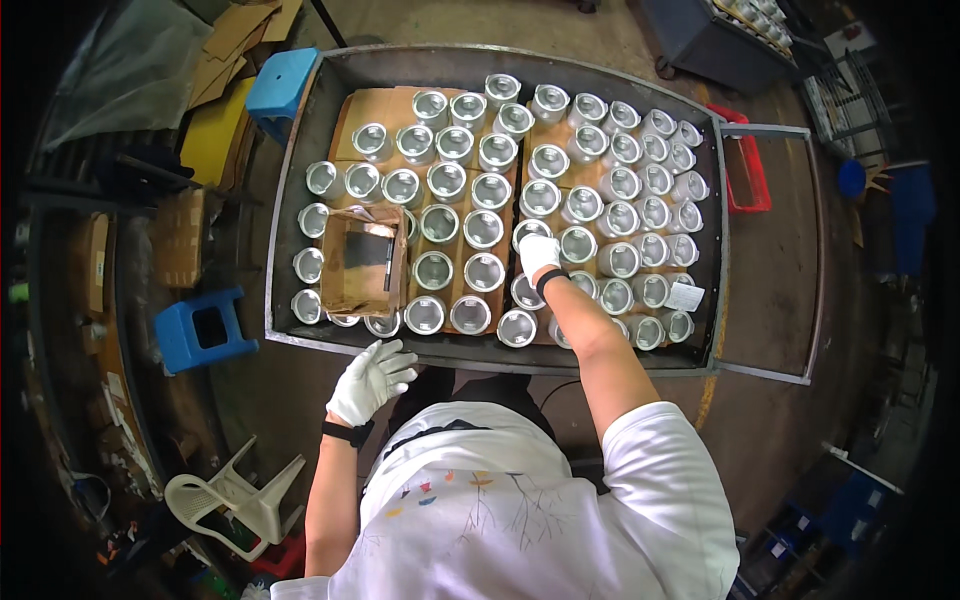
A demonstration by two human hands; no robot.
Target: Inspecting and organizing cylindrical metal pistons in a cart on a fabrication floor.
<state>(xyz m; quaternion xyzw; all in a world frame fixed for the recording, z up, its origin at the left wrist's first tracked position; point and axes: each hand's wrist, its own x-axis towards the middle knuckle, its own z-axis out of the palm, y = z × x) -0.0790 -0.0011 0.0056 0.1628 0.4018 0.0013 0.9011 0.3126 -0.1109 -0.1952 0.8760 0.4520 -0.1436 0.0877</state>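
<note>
The metal cart stretches across in front of the person, filled with rows of round silver metal cups that stand on flat cardboard sheets. The two hands are well apart. The right hand, in a white glove with a dark band at the wrist, is down on one cup near the middle of the cart — just right of the dark gap between the sheets. Its fingers are hidden, so I cannot tell whether they are clamped on that cup or only resting against it. The left hand, gloved and banded too, is at the cart's near edge, left of its middle; it holds nothing, palm loosely spread and fingers pointing right.

Toward the left end of the cart, an uncovered cardboard box sits among the cups, with a dark flat piece inside. A white slip of paper lies over cups in the cart's near right corner. Outside the cart, one blue stool is at its far left corner and another off its left end — a red crate is by its right end.
</note>
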